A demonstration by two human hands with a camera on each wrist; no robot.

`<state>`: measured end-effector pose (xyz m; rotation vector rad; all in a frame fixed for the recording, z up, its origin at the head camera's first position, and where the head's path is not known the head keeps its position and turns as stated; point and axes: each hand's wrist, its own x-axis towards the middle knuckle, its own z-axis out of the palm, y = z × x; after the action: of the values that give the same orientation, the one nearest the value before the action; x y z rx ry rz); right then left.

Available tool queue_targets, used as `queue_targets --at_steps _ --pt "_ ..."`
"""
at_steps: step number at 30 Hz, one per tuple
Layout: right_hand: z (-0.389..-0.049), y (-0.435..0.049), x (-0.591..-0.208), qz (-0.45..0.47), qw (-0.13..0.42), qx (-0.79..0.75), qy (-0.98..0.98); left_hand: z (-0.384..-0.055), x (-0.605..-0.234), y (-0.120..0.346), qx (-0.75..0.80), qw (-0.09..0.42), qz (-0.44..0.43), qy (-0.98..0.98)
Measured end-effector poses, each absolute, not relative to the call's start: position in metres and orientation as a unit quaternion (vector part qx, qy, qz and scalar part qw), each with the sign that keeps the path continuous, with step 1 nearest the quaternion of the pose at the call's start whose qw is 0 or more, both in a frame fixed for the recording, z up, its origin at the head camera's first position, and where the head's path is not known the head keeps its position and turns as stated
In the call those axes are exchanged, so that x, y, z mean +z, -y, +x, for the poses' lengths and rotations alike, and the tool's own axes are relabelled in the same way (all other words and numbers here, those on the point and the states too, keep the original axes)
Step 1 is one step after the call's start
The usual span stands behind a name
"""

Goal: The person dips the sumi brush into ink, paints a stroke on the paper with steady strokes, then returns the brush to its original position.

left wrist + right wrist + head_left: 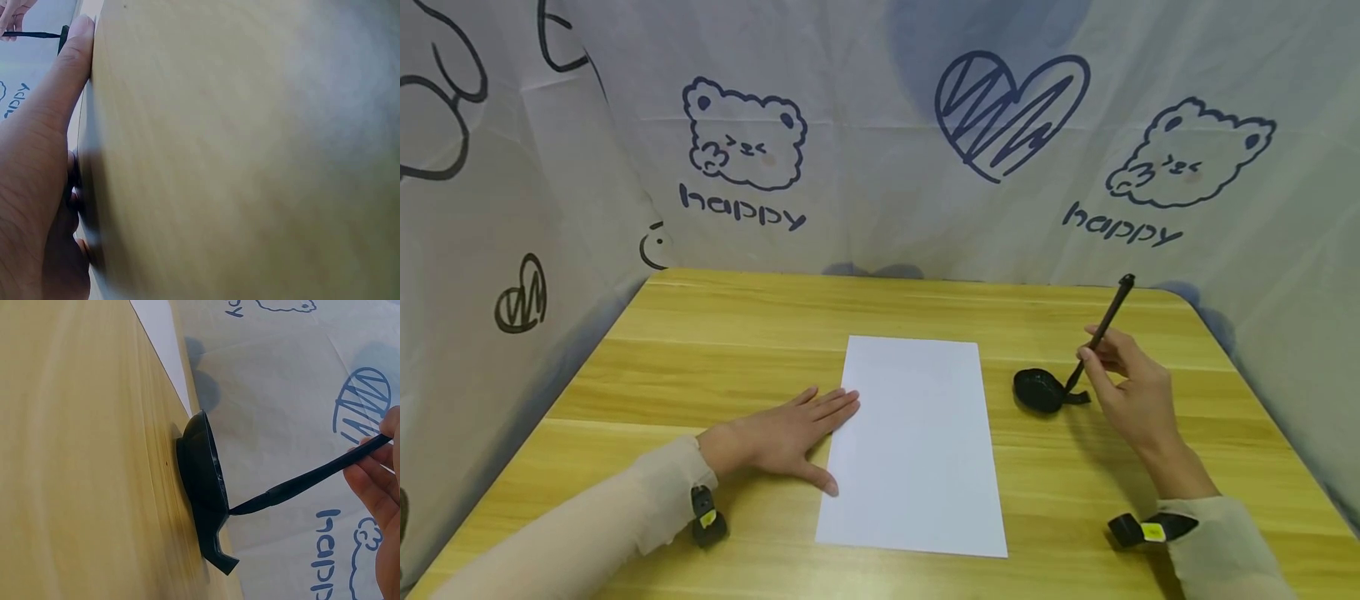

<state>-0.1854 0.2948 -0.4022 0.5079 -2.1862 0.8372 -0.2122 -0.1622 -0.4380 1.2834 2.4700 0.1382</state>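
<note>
A white sheet of paper (913,450) lies upright in front of me on the table. My left hand (782,433) rests flat with its fingers spread, fingertips and thumb tip on the sheet's left edge. To the right of the sheet sits a small black ink dish (1037,390) with a short bent handle. My right hand (1131,387) pinches a black writing brush (1111,315) between thumb and fingers, its shaft slanting up and away. In the right wrist view, the tip of the brush (300,484) is right at the rim of the dish (203,469), near the handle.
The yellow wood-grain table (715,333) has its far edge against a pale hanging cloth (865,167) printed with hearts and bears. More of this cloth hangs at the left and right sides. Each wrist wears a strap with a small black camera (707,517).
</note>
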Motion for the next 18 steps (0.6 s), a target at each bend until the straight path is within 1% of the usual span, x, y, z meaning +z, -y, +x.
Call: queue_targets --at_steps 10,18 --pt "-0.186 -0.289 -0.396 0.219 0.395 0.318 0.833 -0.212 -0.438 0.161 0.042 0.170 0.450 -0.876" --pt "-0.185 -0.282 -0.383 0.230 0.396 0.314 0.832 -0.213 -0.438 0.162 0.045 0.172 0.445 -0.878"
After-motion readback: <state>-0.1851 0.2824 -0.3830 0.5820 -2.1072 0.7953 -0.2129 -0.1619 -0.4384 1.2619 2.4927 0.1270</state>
